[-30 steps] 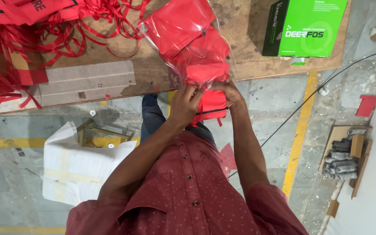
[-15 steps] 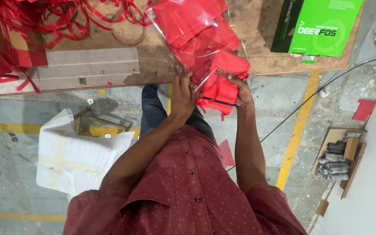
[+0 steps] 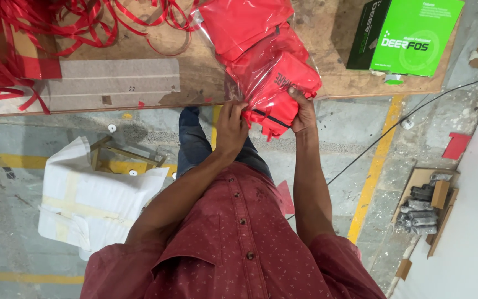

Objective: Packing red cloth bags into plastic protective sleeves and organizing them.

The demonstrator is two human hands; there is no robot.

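Shirt (image 3: 239, 249) fabric, dark red with a fine pattern, fills the nearest part of the head view, with both forearms extending from it toward 12 o'clock. On the concrete floor (image 3: 17, 188) at 9 o'clock of the person lies a white wrapped bundle (image 3: 89, 194) with a wooden frame piece (image 3: 123, 155) resting on its far edge. A yellow floor line (image 3: 374, 166) runs at 3 o'clock, and beyond it an open cardboard tray (image 3: 424, 207) holds grey parts.

At the near edge of the desk (image 3: 195, 72), the left hand (image 3: 232, 124) is closed on the near end of a clear plastic bag (image 3: 261, 61), thumb and fingers pinching the film. The right hand (image 3: 305, 111) grips the same bag from its 3 o'clock side, fingers curled over the red folded fabric (image 3: 283, 94) inside. The bag lies on the desk, slanting from 11 o'clock down to the hands, its near end overhanging the desk edge.

Farther on, red strips (image 3: 84, 22) lie tangled across the desk at 10 o'clock. A green and black box (image 3: 410, 36) stands at 2 o'clock, well apart from the bag.
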